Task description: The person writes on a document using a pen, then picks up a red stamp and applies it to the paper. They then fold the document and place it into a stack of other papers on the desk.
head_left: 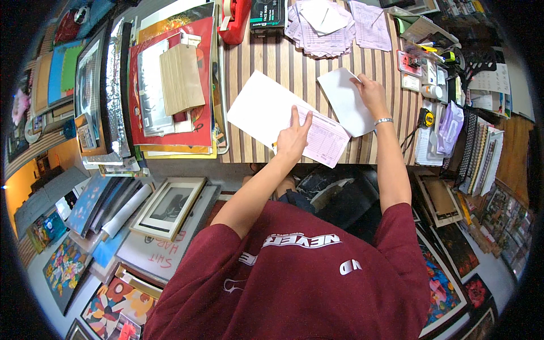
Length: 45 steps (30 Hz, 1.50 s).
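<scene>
An open receipt pad lies aslant on the slatted wooden table, with a blank white leaf (255,107) to the left and a pink printed form (328,139) to the right. My left hand (292,139) rests over it, two fingers stretched apart and pressing on the form's left part; the other fingers are curled. A small yellow and dark thing (275,147) peeks out beside that hand, too little of it showing to name. Right of the pad, my right hand (371,95) pinches the upper right edge of a white sheet of paper (344,102).
Pink slips (323,37) are piled at the table's far side, near a red tape dispenser (233,22) and a dark box (267,14). Folders and envelopes (184,79) are stacked left. A tape measure (426,118), purple pack (450,127) and spiral notebooks (479,156) crowd the right edge.
</scene>
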Motion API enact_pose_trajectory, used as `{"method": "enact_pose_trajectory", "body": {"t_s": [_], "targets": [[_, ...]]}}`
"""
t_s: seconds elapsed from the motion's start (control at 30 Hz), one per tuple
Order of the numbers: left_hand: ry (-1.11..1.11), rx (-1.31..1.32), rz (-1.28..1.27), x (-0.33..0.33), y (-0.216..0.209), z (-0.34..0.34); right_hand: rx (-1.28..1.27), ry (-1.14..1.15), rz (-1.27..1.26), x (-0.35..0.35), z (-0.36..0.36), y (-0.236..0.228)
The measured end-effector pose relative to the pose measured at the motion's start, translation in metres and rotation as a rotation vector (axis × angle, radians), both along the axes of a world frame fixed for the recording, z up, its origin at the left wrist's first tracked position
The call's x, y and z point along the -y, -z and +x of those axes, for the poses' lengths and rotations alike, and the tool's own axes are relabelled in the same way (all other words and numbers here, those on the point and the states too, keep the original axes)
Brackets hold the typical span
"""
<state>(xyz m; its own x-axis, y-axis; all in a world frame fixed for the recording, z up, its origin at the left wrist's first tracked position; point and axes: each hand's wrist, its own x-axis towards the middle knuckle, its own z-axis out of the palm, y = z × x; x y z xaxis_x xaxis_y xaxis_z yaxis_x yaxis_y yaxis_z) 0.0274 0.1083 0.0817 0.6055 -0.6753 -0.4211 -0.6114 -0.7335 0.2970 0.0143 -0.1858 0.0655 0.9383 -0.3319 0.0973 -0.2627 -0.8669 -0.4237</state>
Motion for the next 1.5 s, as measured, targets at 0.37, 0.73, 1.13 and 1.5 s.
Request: {"method": "enact_pose_trajectory", "body": {"t_s": [0.37,0.73,1.13,1.5], "targets": [[0.011,-0.024,-0.001,-0.002,-0.002,0.001,0.024,0.136,-0.117,0.028,-0.017,-0.019],[-0.660,-1.109,-0.788,-0.008,-0.108,0.030,0.471,-0.085,-0.367,-0.079,-0.066,-0.151],[-0.269,-0.938,-0.606,-0.139,-0.218,0.063,0.357,-0.342,0.340,-0.212,-0.078,-0.253],[-1.006,-1.107,-1.306,-0.182,-0.207,0.087,0.180,-0.129,0.356,-0.278,-0.036,-0.277]]}}
